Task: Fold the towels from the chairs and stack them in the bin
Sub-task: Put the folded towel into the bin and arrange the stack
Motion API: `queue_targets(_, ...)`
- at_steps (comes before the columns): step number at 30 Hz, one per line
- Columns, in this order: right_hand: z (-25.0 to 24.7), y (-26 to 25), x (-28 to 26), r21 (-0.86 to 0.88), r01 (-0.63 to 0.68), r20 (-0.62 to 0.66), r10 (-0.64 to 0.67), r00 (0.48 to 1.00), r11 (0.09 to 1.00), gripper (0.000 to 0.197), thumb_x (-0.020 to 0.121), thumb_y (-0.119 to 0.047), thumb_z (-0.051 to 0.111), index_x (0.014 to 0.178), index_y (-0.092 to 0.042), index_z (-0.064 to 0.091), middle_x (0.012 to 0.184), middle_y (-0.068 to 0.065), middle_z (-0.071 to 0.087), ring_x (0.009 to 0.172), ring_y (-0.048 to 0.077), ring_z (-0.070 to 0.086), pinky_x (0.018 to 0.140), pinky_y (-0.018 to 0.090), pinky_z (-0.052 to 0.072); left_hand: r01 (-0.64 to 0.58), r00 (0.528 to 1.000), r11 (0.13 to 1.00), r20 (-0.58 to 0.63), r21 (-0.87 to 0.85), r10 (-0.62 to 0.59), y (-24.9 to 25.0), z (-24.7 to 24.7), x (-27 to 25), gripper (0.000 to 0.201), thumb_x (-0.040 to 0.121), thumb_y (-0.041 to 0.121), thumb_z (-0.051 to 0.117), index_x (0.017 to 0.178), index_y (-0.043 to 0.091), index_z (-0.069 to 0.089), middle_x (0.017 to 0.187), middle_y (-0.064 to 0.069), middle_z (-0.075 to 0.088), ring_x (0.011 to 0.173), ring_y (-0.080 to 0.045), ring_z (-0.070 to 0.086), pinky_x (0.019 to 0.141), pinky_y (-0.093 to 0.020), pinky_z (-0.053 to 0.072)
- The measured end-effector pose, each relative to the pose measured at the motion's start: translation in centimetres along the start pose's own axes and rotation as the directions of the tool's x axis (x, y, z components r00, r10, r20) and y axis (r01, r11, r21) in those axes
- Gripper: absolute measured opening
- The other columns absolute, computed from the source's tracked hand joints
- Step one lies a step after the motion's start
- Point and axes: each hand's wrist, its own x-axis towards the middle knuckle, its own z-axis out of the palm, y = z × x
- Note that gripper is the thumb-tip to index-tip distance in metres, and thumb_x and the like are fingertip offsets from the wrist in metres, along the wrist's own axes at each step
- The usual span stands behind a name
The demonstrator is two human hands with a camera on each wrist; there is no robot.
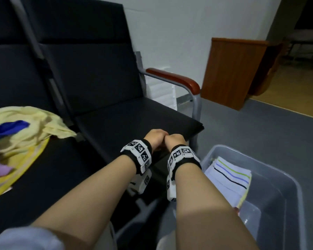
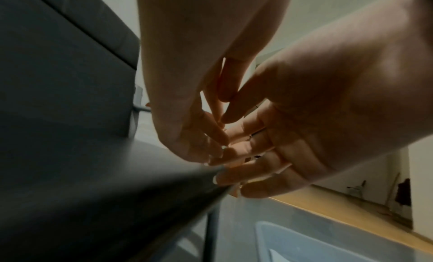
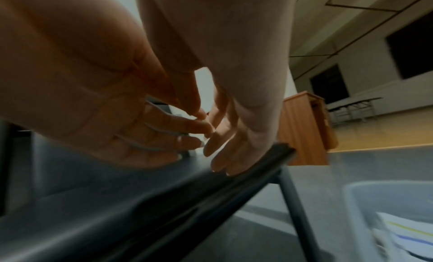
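The black chairs [image 1: 90, 83] fill most of what you see, two joined seats with tall backs, the right one ending in a grey frame with a reddish-brown armrest [image 1: 177, 78]. Beside that seat's front corner, on the grey floor, stands the clear plastic bin [image 1: 285, 210], and in it you already have a stack of folded towels [image 1: 228, 175], the top one white with dark, blue and green stripes, a pale yellow edge showing beneath. On the left seat lies the pile of unfolded towels [image 1: 25, 127]: a pale yellow one crumpled on top, a blue one and a lilac one tucked against it, a brighter yellow one spread underneath. A wooden lectern [image 1: 231, 73] stands against the wall farther back. Your two forearms reach forward over the right seat, each with a marker-covered wrist band. Your left hand [image 1: 154, 137] and right hand [image 1: 174, 140] meet just above the seat's front edge, touching each other; the wrist views show their fingers loosely bent, fingertips brushing together, with nothing held in either. Your right hand's lowest fingertips [image 3: 225, 168] rest on the seat's front rim
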Motion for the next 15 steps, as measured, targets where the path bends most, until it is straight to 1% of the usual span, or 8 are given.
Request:
queue_targets(1, 0.6, -1.1, -1.0, -0.003, 0.037, 0.040, -0.037, 0.999, 0.999, 0.030, 0.092, -0.028, 0.052, 0.109, -0.011, 0.070, 0.104, 0.009, 0.068, 0.083, 0.019, 0.054, 0.075, 0.026, 0.043, -0.016, 0.999, 0.999, -0.031, 0.043, 0.017, -0.1, -1.4, -0.5, 0.022, 0.090, 0.011, 0.050, 0.082, 0.015, 0.070, 0.092, -0.010, 0.068, 0.093, -0.027, 0.063, 0.091, -0.039, 0.052)
queue_targets(2, 1.0, -2.1, -2.3, -0.009, 0.067, 0.074, -0.066, 0.995, 0.998, 0.031, 0.093, -0.026, 0.051, 0.112, -0.008, 0.069, 0.099, 0.011, 0.065, 0.083, 0.019, 0.050, 0.075, 0.026, 0.041, -0.025, 0.998, 0.996, -0.056, 0.089, 0.030, -0.1, -2.7, -1.1, 0.023, 0.091, 0.012, 0.048, 0.088, 0.017, 0.071, 0.102, -0.008, 0.068, 0.100, -0.026, 0.062, 0.096, -0.040, 0.050)
queue_targets(4, 1.7, -4.0, -4.6, 0.000, 0.124, 0.113, -0.123, 0.986, 0.992, 0.032, 0.096, -0.023, 0.049, 0.116, -0.004, 0.066, 0.090, 0.007, 0.054, 0.085, 0.019, 0.046, 0.076, 0.025, 0.038, -0.033, 0.993, 0.985, -0.104, 0.170, 0.051, -0.1, -5.2, -2.4, 0.025, 0.093, 0.016, 0.045, 0.100, 0.019, 0.070, 0.112, -0.005, 0.066, 0.106, -0.023, 0.060, 0.099, -0.040, 0.047)
queue_targets(6, 2.4, -5.1, -5.9, 0.001, 0.167, 0.142, -0.166, 0.976, 0.986, 0.033, 0.098, -0.020, 0.047, 0.119, -0.002, 0.064, 0.079, 0.003, 0.050, 0.087, 0.018, 0.044, 0.075, 0.024, 0.035, -0.024, 0.990, 0.970, -0.132, 0.240, 0.058, -0.1, -7.4, -3.5, 0.027, 0.094, 0.016, 0.045, 0.105, 0.018, 0.069, 0.111, -0.005, 0.065, 0.105, -0.022, 0.059, 0.097, -0.038, 0.048)
queue_targets(8, 3.3, -6.7, -7.8, -0.002, 0.212, 0.174, -0.208, 0.963, 0.977, 0.033, 0.099, -0.020, 0.045, 0.121, -0.003, 0.063, 0.067, -0.004, 0.041, 0.088, 0.016, 0.043, 0.075, 0.021, 0.033, -0.016, 0.984, 0.952, -0.165, 0.306, 0.069, -0.3, -9.5, -4.7, 0.026, 0.093, 0.016, 0.045, 0.103, 0.017, 0.069, 0.107, -0.005, 0.066, 0.104, -0.023, 0.060, 0.095, -0.038, 0.049)
queue_targets(10, 4.6, -7.9, -8.8, 0.002, 0.248, 0.212, -0.242, 0.947, 0.969, 0.034, 0.099, -0.020, 0.045, 0.121, -0.003, 0.063, 0.065, -0.007, 0.038, 0.088, 0.016, 0.043, 0.074, 0.020, 0.032, 0.005, 0.977, 0.934, -0.201, 0.357, 0.072, -0.5, -11.2, -5.7, 0.024, 0.094, 0.018, 0.045, 0.101, 0.020, 0.068, 0.100, -0.003, 0.065, 0.104, -0.024, 0.061, 0.090, -0.035, 0.050)
queue_targets(12, 6.6, -9.3, -9.6, 0.007, 0.274, 0.249, -0.267, 0.931, 0.962, 0.033, 0.098, -0.020, 0.046, 0.119, -0.004, 0.065, 0.064, -0.007, 0.039, 0.087, 0.017, 0.044, 0.073, 0.021, 0.033, 0.032, 0.961, 0.916, -0.264, 0.399, 0.082, -0.8, -13.3, -6.7, 0.024, 0.094, 0.020, 0.045, 0.101, 0.022, 0.068, 0.096, -0.001, 0.063, 0.103, -0.023, 0.061, 0.084, -0.031, 0.048)
queue_targets(15, 9.6, -11.0, -10.8, 0.034, 0.314, 0.286, -0.311, 0.906, 0.949, 0.030, 0.094, -0.022, 0.050, 0.112, -0.007, 0.069, 0.065, -0.007, 0.048, 0.083, 0.018, 0.051, 0.074, 0.027, 0.043, 0.078, 0.924, 0.877, -0.364, 0.475, 0.115, -1.2, -16.5, -8.1, 0.028, 0.091, 0.018, 0.045, 0.103, 0.021, 0.070, 0.111, -0.003, 0.066, 0.108, -0.021, 0.058, 0.089, -0.027, 0.046)
